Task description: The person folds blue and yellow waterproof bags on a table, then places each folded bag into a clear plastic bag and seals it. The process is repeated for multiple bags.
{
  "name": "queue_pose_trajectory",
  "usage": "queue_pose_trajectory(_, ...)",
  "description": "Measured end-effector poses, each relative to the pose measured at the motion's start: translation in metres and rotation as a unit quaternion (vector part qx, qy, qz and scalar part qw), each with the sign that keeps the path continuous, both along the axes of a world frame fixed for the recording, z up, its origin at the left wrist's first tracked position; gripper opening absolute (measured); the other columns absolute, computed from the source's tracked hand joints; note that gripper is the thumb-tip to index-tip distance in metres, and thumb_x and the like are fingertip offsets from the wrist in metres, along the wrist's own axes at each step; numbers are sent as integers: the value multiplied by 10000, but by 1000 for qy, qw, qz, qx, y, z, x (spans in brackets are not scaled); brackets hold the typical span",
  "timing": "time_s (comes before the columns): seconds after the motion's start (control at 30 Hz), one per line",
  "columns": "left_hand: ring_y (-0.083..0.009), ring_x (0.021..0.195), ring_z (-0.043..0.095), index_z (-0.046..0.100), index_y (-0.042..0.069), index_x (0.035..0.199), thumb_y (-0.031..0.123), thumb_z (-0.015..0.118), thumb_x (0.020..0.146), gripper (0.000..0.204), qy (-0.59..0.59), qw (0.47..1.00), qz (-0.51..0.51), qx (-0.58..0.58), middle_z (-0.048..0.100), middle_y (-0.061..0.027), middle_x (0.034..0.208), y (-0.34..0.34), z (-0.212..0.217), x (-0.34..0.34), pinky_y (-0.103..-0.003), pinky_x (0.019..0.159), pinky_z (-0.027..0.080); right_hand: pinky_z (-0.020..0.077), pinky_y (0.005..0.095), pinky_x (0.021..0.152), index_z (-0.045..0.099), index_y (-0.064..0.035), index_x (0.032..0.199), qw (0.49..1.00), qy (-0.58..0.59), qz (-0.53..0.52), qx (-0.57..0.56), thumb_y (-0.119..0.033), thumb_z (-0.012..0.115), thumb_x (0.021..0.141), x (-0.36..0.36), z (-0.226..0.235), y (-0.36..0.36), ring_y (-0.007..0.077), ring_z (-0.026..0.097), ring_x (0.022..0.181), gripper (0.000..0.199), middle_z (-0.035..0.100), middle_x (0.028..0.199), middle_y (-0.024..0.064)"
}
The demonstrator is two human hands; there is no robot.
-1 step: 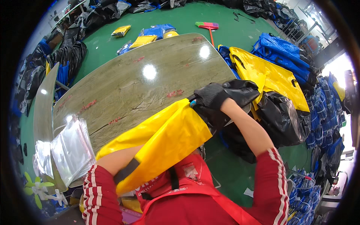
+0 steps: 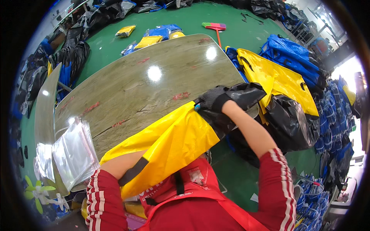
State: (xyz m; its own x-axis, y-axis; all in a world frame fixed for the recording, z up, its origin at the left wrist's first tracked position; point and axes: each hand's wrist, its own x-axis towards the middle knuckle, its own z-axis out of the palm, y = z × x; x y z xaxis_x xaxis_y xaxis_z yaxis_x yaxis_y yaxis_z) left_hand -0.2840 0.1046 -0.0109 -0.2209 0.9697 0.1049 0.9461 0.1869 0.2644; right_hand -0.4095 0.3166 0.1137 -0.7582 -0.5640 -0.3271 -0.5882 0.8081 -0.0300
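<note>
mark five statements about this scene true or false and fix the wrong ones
1. The right hand wears a dark glove. True.
2. The left hand lies in plain view on the table. False: it is hidden; the left forearm runs in between folds of the yellow material.
3. The clear plastic sleeves lie at the table's right end. False: the clear plastic sleeves are at the left end of the table.
4. A broom shows beyond the table. True.
5. The floor is green. True.
</note>
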Motion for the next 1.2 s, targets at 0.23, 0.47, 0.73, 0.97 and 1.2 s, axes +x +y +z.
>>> queue_pose_trajectory(0.23,-364,1192,428,509,102,1291,418,474,948,467,-128,961,238,-55,470,-173,1305,-188,17,91,-529,963,278,513,403,862,738,-219,1077,987,-111,-94,-64,-584,635,778,-54,-99,17,316,676,945,483,711,1042,112)
queue_pose_trajectory(0.47,-385,1044,542,562,45,1201,403,540,939,444,-41,662,744,84,577,-198,1159,-254,11,228,-481,853,397,512,410,817,755,-130,975,981,-118,-138,-74,-678,637,734,-56,-91,17,331,686,861,611,715,927,159)
queue_pose_trajectory(0.73,-442,901,619,608,6,1100,445,605,910,478,-65,606,789,77,648,-263,984,-249,-10,150,-443,739,501,508,434,817,745,-88,973,982,-91,-146,-80,-694,600,755,-52,-100,32,361,672,902,660,699,959,201)
queue_pose_trajectory(0.97,-370,1397,303,357,-18,1433,271,653,875,695,99,775,585,217,377,-234,1468,-35,54,45,-454,1158,230,514,425,829,742,-59,933,982,-25,-180,-46,-587,582,814,-32,-76,5,342,680,897,565,704,947,194)
queue_pose_trajectory(1.2,-485,1419,172,467,115,1392,597,670,714,857,40,895,436,86,305,-242,1509,52,5,-18,-659,1123,1,500,438,794,616,-90,1176,976,176,-121,-33,-478,629,819,-14,-39,94,332,665,890,527,689,934,147)
